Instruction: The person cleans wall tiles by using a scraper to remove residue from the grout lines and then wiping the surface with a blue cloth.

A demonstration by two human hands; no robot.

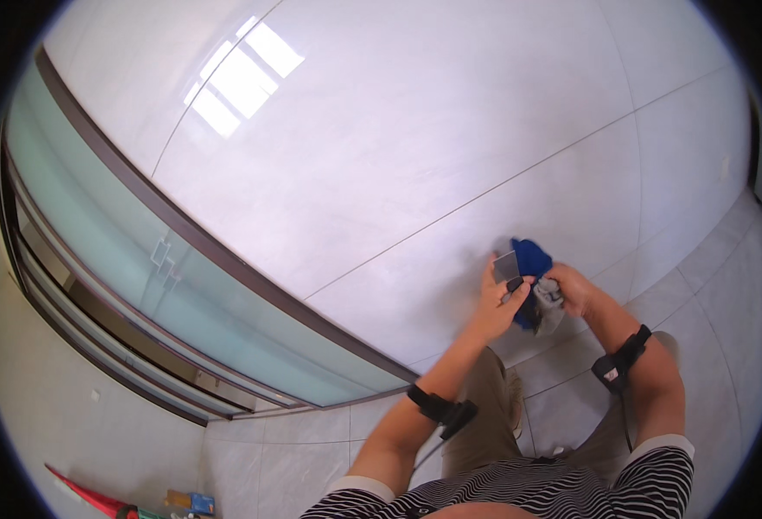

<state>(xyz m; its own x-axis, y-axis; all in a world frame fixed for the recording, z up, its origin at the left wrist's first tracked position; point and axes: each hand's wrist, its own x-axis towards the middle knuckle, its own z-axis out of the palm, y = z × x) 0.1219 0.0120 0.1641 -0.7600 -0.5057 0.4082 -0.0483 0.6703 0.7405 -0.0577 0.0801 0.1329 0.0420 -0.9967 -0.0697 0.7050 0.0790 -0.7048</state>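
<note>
My left hand (502,300) has its fingers around a small flat panel (507,267), grey and partly see-through, with a dark part near the thumb. Just behind and beside the panel is a blue cloth (532,258), which also shows lower down between my hands. My right hand (569,285) grips the bunched edge of a grey cloth (549,300) that hangs against the blue one. Whether the two cloths are joined, I cannot tell. Both hands are close together in front of a pale, glossy tiled wall (420,162).
Frosted glass sliding doors (180,259) with dark frames run along the left. Grey floor tiles (303,447) lie below. A red folded item (92,499) and a blue box (202,504) are at the bottom left. Black straps with cables circle both forearms.
</note>
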